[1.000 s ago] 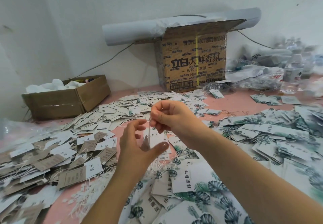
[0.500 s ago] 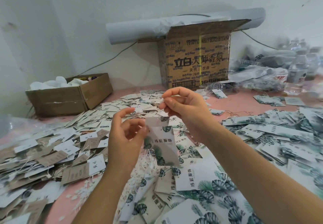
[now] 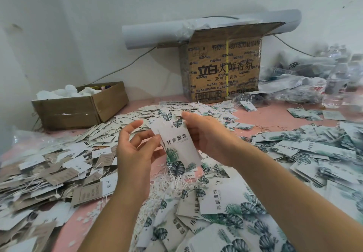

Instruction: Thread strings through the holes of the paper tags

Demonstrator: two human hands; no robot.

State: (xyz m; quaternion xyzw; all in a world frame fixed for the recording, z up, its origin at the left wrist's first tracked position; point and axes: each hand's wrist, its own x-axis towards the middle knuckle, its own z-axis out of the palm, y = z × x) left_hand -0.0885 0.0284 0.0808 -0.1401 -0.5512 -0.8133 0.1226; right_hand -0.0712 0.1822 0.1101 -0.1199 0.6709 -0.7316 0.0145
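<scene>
Two grips share one paper tag (image 3: 179,149), raised between them: the left grip (image 3: 137,153) pinches its left edge, the right grip (image 3: 208,137) clasps its right edge. Its long axis stands nearly upright, hole end uppermost, top leaning slightly left, above the littered pink surface (image 3: 275,117).

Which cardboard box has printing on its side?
The tall box at the back, covered in black characters; the low box on the left is plain.

I am holding a white, leaf-printed paper tag (image 3: 179,149) upright between my left hand (image 3: 135,153) and right hand (image 3: 210,139). Loose white strings (image 3: 172,185) are lying beneath it among heaped tags (image 3: 225,202) on the tabletop (image 3: 275,114).
</scene>
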